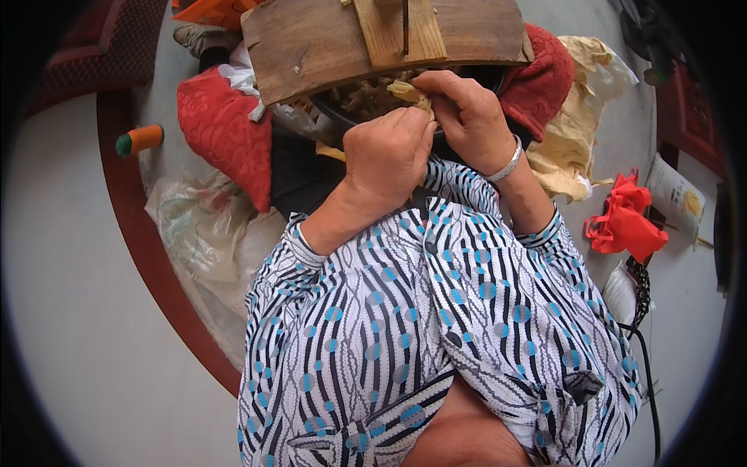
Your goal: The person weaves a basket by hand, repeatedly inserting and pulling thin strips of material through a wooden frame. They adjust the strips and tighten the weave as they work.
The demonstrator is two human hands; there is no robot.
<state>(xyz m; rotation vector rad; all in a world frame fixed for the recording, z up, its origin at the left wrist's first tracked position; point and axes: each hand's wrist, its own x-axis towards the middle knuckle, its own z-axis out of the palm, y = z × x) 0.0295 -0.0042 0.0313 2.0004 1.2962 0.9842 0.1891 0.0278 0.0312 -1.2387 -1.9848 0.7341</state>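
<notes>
My left hand and my right hand meet below a weathered wooden board, both closed on a crumpled pale yellow strip. The fingers of the left are curled, and the right thumb and forefinger pinch from the other side. A narrower wooden block with a dark upright rod lies on the board. Just beneath the board, a dark round container holds tangled beige pieces, partly hidden by my hands.
Red patterned cloths flank the board. Crumpled yellow paper, a red bag and a white printed sheet are at the right. An orange spool and translucent plastic sacks are at the left. A black cable runs along lower right.
</notes>
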